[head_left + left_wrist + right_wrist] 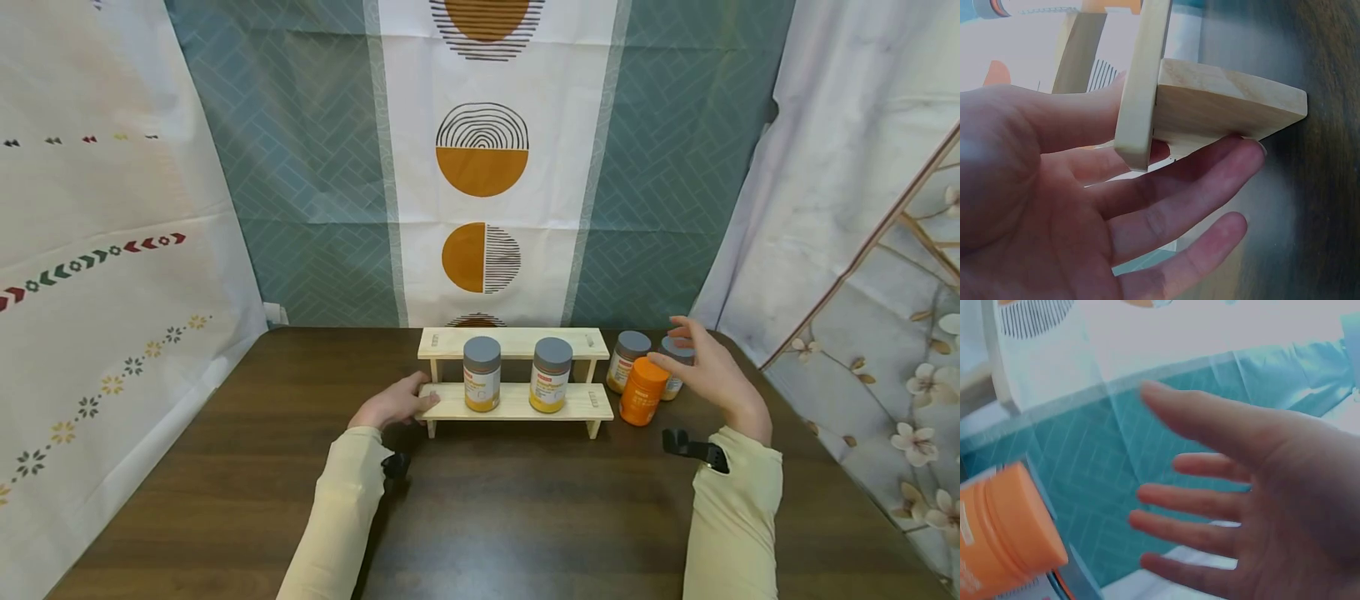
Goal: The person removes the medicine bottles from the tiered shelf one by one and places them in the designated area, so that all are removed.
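Pale, smooth wood forms the two-step rack (515,402), flat planks on short legs, in the head view. Two grey-lidded jars (482,377), squat cylinders with white and yellow labels, stand upright on its lower step. Just right of the rack is a glossy orange bottle (643,393), with two more grey-lidded jars (621,367) behind it. At the rack's left end, the left hand (396,402) grasps the lower plank; the right hand (716,371), to the right of the rack, is released, near the bottle. Under the rack spreads a dark, wood-grained bench (525,508), its surface running broad in front of the rack. Behind the rack hangs a teal herringbone cloth (315,167) with a white middle panel of ochre circles; patterned white cloths (112,208) flank the rack on both sides. Only a narrow gap parts rack and bottle.

In the left wrist view, the thumb lies on one face of the rack's plank and the fingers on the other, beside a slab-like leg (1229,97) with softened edges.

In the right wrist view, the fingers spread apart from the bottle's rounded cap (1025,519), with the rack's end beyond.
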`<action>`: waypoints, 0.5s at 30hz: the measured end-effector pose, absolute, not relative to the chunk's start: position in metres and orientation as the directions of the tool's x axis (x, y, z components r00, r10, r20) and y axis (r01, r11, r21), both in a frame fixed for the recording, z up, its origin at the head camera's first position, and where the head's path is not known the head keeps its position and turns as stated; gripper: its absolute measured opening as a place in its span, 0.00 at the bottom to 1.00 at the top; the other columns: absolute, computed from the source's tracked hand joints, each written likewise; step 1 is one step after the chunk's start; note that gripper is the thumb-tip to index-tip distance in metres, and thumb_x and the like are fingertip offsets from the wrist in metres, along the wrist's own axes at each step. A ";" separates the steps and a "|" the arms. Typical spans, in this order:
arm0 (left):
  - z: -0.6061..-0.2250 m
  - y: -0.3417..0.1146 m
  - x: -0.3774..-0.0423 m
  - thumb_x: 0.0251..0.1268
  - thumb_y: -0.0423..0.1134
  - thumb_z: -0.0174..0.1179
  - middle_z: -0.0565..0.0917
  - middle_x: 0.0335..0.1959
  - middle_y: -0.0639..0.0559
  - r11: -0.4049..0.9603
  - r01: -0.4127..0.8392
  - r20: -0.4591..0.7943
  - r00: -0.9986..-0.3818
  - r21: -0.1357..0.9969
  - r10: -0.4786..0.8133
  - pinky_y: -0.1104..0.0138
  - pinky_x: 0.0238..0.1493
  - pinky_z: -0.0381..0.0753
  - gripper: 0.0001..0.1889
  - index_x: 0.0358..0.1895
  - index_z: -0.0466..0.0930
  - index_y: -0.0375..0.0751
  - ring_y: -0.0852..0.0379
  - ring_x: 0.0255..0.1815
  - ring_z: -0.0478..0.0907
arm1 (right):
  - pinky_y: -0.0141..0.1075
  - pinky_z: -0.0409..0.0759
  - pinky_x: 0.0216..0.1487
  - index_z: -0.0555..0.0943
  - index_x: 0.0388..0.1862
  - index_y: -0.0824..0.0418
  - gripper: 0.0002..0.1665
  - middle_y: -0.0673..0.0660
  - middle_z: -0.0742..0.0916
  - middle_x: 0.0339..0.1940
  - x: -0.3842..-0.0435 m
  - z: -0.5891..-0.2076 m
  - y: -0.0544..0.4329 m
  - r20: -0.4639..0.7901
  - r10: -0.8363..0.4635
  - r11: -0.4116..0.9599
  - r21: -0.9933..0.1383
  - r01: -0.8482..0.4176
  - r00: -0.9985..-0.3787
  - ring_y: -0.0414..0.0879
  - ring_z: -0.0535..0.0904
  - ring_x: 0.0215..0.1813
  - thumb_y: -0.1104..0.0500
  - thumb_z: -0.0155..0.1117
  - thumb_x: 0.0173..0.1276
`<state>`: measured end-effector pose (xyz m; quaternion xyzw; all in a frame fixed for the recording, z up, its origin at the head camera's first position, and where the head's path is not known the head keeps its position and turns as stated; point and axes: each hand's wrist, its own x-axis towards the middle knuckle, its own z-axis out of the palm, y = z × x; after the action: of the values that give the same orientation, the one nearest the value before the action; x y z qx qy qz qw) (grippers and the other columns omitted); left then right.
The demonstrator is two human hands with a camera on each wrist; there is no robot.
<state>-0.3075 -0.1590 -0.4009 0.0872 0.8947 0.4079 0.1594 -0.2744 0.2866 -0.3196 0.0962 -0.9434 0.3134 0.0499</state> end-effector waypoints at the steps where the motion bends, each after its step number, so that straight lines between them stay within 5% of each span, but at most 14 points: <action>1: -0.401 -0.159 -0.307 0.74 0.41 0.52 0.76 0.46 0.38 0.654 0.023 -0.217 -0.934 0.756 0.283 0.59 0.40 0.77 0.21 0.62 0.66 0.31 0.49 0.42 0.77 | 0.63 0.65 0.63 0.49 0.75 0.67 0.47 0.74 0.68 0.68 -0.274 -0.318 0.284 0.183 -0.141 0.772 -0.595 -0.223 -0.973 0.69 0.65 0.68 0.43 0.57 0.72; 7: -0.399 -0.158 -0.306 0.74 0.41 0.51 0.76 0.47 0.37 0.662 0.019 -0.223 -0.934 0.750 0.280 0.58 0.41 0.77 0.22 0.63 0.65 0.32 0.48 0.43 0.77 | 0.61 0.64 0.65 0.60 0.70 0.68 0.35 0.73 0.74 0.63 -0.275 -0.315 0.266 0.350 -0.129 0.729 -0.601 -0.328 -0.928 0.67 0.69 0.65 0.50 0.56 0.74; 15: -0.399 -0.157 -0.305 0.75 0.41 0.51 0.77 0.47 0.38 0.665 0.021 -0.221 -0.935 0.746 0.277 0.60 0.39 0.76 0.21 0.63 0.65 0.32 0.48 0.42 0.78 | 0.57 0.69 0.62 0.63 0.69 0.63 0.31 0.68 0.77 0.61 -0.284 -0.321 0.240 0.338 -0.189 0.684 -0.628 -0.371 -0.922 0.62 0.74 0.62 0.49 0.54 0.75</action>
<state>-0.3048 -0.1569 -0.3990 0.0829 0.8984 0.4005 0.1597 -0.2838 0.2396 -0.3206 0.1540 -0.9092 0.3665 0.1238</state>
